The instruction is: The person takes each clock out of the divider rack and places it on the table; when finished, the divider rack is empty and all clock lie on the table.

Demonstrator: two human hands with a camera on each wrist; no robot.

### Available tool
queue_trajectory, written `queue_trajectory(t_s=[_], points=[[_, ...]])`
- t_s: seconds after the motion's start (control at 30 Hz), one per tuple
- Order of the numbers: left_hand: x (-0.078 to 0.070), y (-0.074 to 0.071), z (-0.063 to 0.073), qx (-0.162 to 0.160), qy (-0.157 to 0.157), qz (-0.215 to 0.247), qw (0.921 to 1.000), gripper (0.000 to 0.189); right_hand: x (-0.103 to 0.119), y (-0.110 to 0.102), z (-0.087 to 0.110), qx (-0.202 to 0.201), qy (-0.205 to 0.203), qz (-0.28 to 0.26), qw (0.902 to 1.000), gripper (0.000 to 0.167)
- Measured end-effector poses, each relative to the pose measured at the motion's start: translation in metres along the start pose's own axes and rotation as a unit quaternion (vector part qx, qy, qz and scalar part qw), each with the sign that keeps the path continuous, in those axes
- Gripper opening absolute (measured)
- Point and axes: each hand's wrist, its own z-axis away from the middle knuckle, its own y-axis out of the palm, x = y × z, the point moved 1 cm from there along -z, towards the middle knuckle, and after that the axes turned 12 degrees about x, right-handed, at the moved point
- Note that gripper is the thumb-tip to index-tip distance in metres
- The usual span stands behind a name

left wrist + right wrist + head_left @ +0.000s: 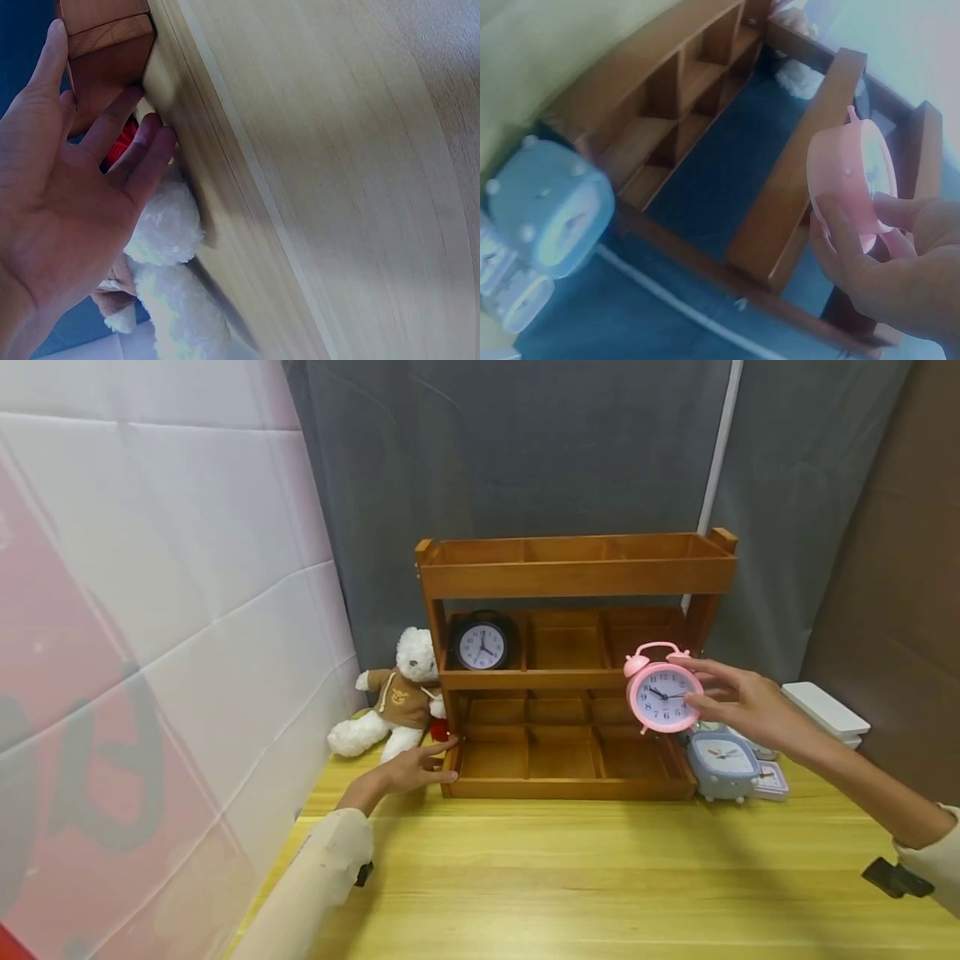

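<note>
A pink twin-bell alarm clock [664, 697] hangs in front of the right part of a brown wooden shelf [577, 579]. My right hand [738, 702] pinches its right side between thumb and fingers, and the right wrist view shows the clock's pink casing [836, 176] in that grip. At the shelf's lower left corner, my left hand [411, 768] rests with thumb and fingers spread against the side; the left wrist view shows the palm with loosely bent fingers. A black round alarm clock [482, 645] stands in the left compartment of the middle tier.
A white teddy bear in a brown hoodie [405, 697] sits left of the shelf, with something red [439, 730] beside it. Right of the shelf stand a blue-grey alarm clock [723, 763] and a pale lilac clock [771, 780]. White boxes [825, 708] lie farther right.
</note>
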Motion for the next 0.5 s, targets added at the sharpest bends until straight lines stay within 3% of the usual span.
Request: queue_trajectory(t_s=[0.27,0.5], points=[[0.0,0.001,0.001,-0.002,0.006,-0.003,1.0,0.076,-0.034,-0.004,0.027,-0.002,0.004,0.03,0.9995,0.061],[-0.001,0.001,0.001,0.006,0.014,-0.003,0.9999,0.076,-0.068,-0.001,0.057,0.003,0.001,0.024,0.9997,0.058]])
